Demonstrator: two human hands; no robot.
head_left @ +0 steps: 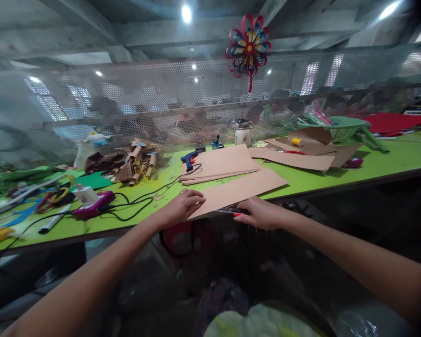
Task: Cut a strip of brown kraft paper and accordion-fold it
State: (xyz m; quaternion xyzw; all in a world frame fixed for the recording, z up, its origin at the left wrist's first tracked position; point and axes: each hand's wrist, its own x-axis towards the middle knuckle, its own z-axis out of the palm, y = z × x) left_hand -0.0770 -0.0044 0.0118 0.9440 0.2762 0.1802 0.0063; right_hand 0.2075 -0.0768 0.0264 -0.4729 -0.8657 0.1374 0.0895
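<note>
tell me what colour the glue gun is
The glue gun is mostly blue, best seen in the head view.

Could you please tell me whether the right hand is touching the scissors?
Touching: the head view shows the right hand gripping the scissors at the handle end.

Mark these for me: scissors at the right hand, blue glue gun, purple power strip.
Scissors (228, 210): head view, on the blades.
Blue glue gun (188, 161): head view, on the middle of the body.
Purple power strip (95, 207): head view, on the casing.
</note>
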